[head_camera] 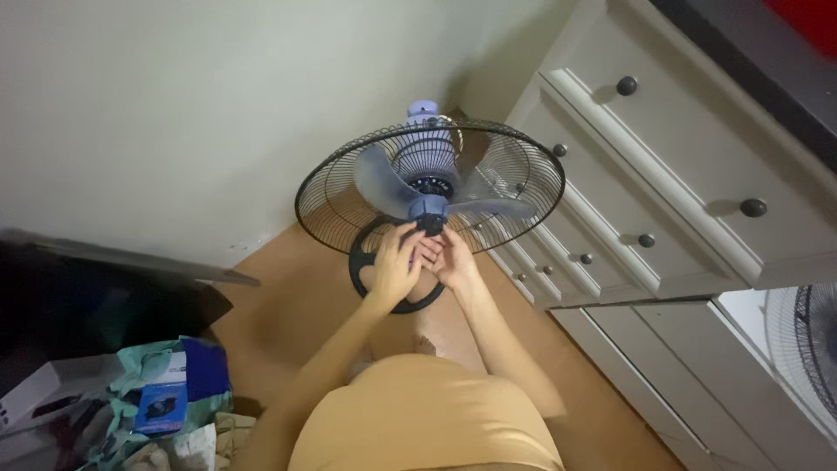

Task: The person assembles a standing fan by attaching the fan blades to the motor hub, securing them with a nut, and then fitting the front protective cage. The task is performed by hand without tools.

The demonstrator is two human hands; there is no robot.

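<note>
Looking down on a standing fan (429,187) set against a pale wall (174,105), tipped so its face points up. Rear wire guard (336,187) in place around the blades; no front guard seen on the fan. Pale blue blades (379,179) seated on the shaft, with the purple motor housing (425,113) behind them and the round black base (362,262) on the brown floor (288,296) below.

Left hand (394,262) curled just under the fan's centre, fingers bent round the small dark cap (430,223) at the hub. Right hand (453,258) beside it, palm turned up and fingers half open, fingertips touching the same cap; whether it truly pinches the cap cannot be told. Both hands meeting at the fan's middle, touching each other.

Judging from this: rear guard and blades already on, the cap at the hub being worked, though whether being tightened or loosened cannot be told. Front guard off either way.

To the right of the fan, a white chest of drawers (663,174) with dark knobs. Further right of the fan, at the edge, part of another wire guard (806,349). Lower left of the fan, a heap of bags and boxes (161,401).
</note>
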